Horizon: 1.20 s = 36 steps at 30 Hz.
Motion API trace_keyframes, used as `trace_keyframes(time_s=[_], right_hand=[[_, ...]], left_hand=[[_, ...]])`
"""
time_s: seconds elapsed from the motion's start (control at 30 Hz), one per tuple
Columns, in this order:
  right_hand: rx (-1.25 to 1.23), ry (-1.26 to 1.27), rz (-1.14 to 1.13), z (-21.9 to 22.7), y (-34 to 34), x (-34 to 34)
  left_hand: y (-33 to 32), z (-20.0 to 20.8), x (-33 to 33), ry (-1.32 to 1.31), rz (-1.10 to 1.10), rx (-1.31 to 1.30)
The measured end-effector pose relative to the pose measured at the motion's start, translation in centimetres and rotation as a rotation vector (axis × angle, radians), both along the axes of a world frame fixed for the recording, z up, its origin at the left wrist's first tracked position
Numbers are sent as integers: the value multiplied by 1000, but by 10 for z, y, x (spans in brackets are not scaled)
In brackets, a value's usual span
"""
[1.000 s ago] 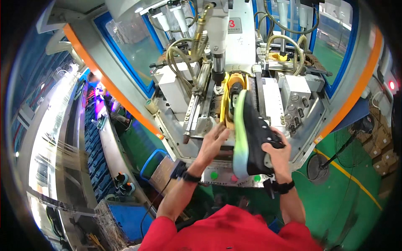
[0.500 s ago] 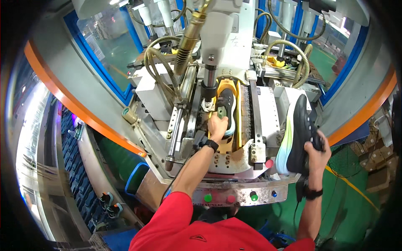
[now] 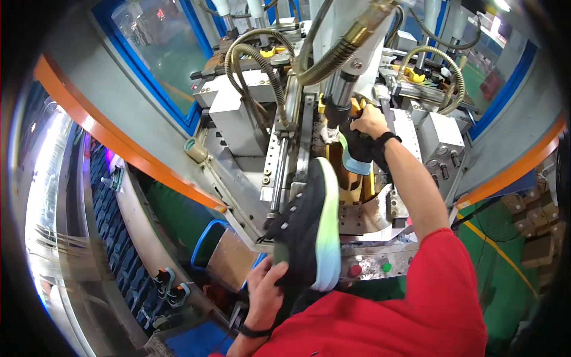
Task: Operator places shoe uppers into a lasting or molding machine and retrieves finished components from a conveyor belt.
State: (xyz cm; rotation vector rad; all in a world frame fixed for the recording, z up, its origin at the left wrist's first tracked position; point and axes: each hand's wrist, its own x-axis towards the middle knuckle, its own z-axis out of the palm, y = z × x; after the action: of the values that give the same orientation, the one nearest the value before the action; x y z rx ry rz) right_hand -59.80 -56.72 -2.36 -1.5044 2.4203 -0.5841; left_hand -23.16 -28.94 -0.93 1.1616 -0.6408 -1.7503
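My left hand [image 3: 266, 293] grips a black shoe [image 3: 302, 229] by its heel end, low in front of the machine. Its sole fades from yellow-green to light blue and faces right, with the toe pointing up and away. Reaching into the press, my right hand [image 3: 372, 122] is closed on a second black shoe [image 3: 357, 146], whose light-blue heel shows. That shoe lies tilted over the yellow mould [image 3: 351, 191], beside the vertical press rod [image 3: 340, 95]. My right hand and wrist hide part of it.
Ribbed metal hoses [image 3: 333, 59] hang over the press. White metal blocks [image 3: 238, 122] flank the mould. A front panel [image 3: 375, 262] carries coloured buttons. At left runs a conveyor [image 3: 110, 226] with several shoes beside it. Cardboard boxes [image 3: 538, 226] are stacked at far right.
My left hand has drawn back from the mould and now holds a shoe at the front left. My right hand has swung from the right side into the press with a shoe. The view has shifted.
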Motion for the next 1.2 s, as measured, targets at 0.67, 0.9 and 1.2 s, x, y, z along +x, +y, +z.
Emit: trace_keyframes(time_s=[0.67, 0.9, 1.2], right_hand=[[-526, -261, 695, -95, 272, 153], [-35, -290, 1024, -301, 286, 202], [-279, -312, 1038, -286, 277, 181]], left_hand=[[219, -34, 44, -271, 936, 28], [269, -36, 14, 28, 1052, 168], [364, -83, 14, 182, 1404, 236]])
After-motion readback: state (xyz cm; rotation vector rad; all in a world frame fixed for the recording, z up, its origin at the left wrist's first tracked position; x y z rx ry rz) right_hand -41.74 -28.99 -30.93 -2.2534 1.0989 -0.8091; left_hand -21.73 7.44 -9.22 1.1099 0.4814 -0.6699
